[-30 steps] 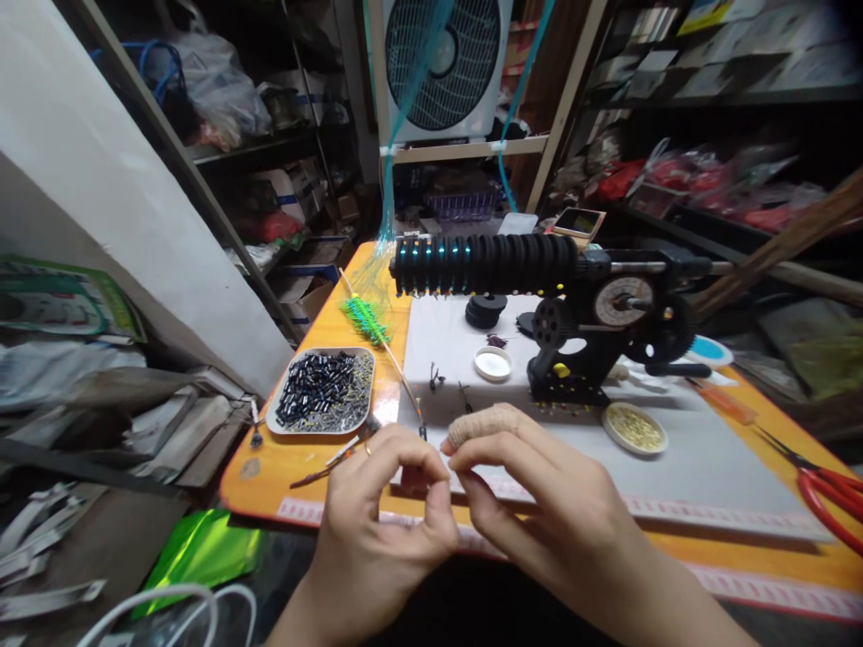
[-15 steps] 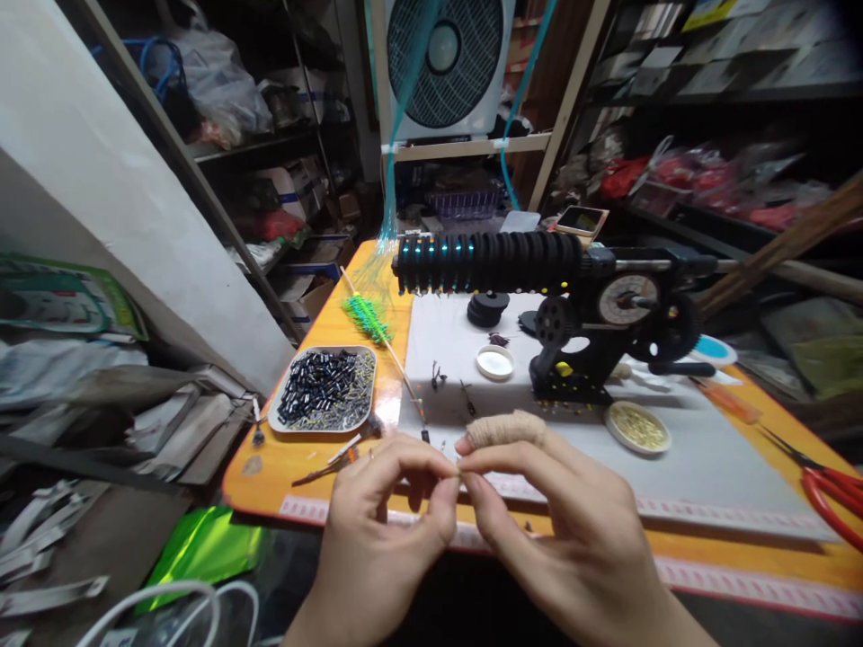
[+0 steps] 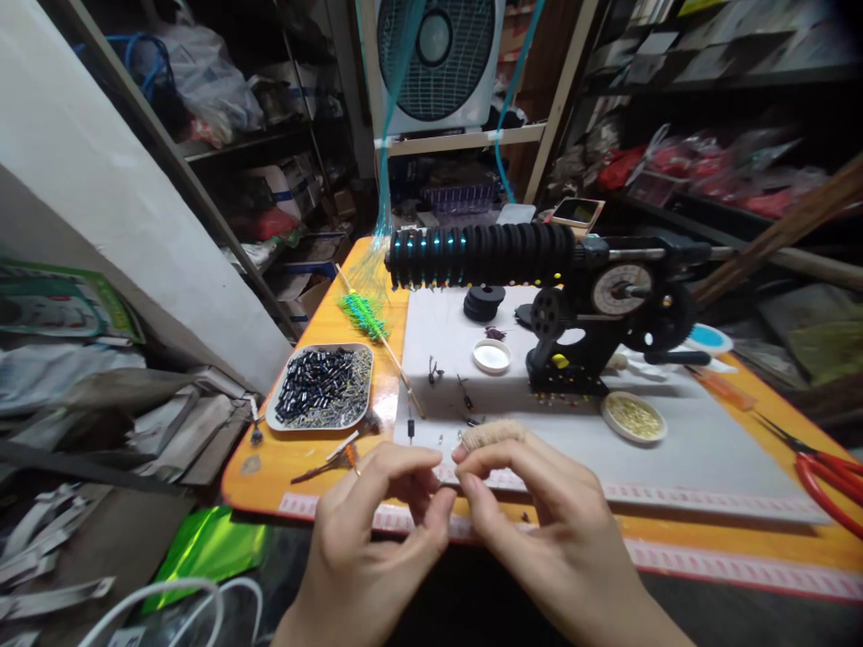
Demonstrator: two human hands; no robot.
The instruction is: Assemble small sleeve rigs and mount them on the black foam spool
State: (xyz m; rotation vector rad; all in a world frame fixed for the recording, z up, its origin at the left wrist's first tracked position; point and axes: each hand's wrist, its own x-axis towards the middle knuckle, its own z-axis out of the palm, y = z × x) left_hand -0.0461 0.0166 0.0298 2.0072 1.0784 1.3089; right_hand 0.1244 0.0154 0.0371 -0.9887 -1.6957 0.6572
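My left hand (image 3: 381,530) is over the table's front edge, thumb and forefinger a little apart, the other fingers curled behind them. Just beside it my right hand (image 3: 549,521) pinches thumb and forefinger together; whatever is between them is too small to make out. A tan wrap (image 3: 495,433) covers one finger of the right hand. Beyond the hands, small dark pieces (image 3: 465,391) lie on a white board (image 3: 539,449). A thin stick (image 3: 397,359) with a green and blue bristly bundle (image 3: 364,314) lies to the left, a small black cylinder (image 3: 411,429) near its lower end.
A black ribbed roller (image 3: 482,254) on a geared stand (image 3: 570,359) spans the back, with teal threads (image 3: 384,189) at its left end. Around it are a tray of black tubes (image 3: 273,418), a white dish (image 3: 492,356), a dish of gold bits (image 3: 634,418) and red-handled scissors (image 3: 819,481).
The fingertips of both hands, which met at one point, are now slightly apart. My left thumb and forefinger have parted. The view has shifted a little.
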